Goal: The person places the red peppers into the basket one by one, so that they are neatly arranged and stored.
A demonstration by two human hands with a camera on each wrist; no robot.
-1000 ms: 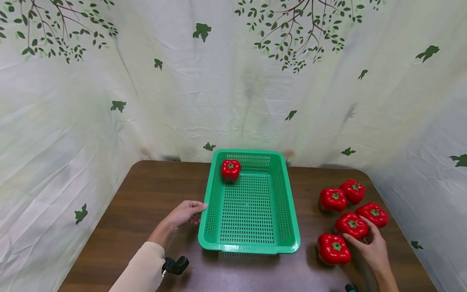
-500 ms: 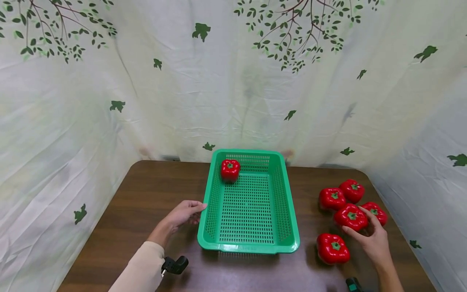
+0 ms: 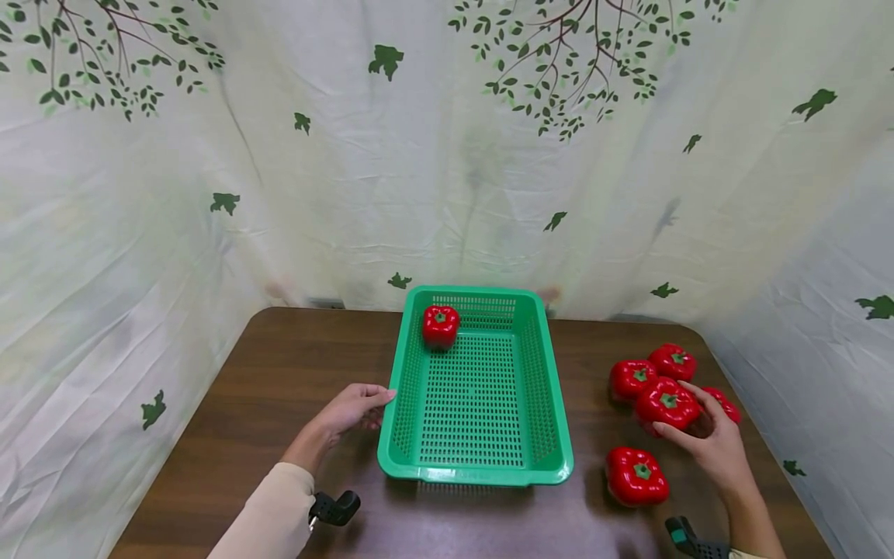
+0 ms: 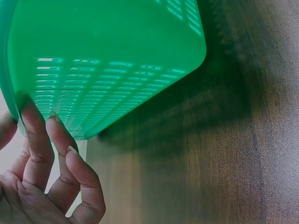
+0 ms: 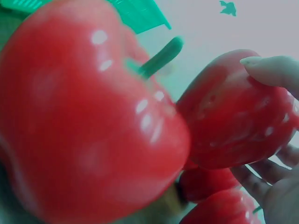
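Gripping a red pepper [image 3: 667, 404], possibly off the table [image 3: 314, 341], the right hand [image 3: 716, 450] is right of the green basket [image 3: 482, 473], whose left rim [image 3: 401, 349] the left hand [image 3: 352, 410] pinches.

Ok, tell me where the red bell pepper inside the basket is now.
In the head view, the red bell pepper sits near the far-left corner of the green plastic basket, beyond the left hand gripping the basket from the left.

Cream sleeves [image 3: 268, 512] show beside black wrist cameras [image 3: 337, 509], the right one bearing a green patch [image 3: 678, 536].
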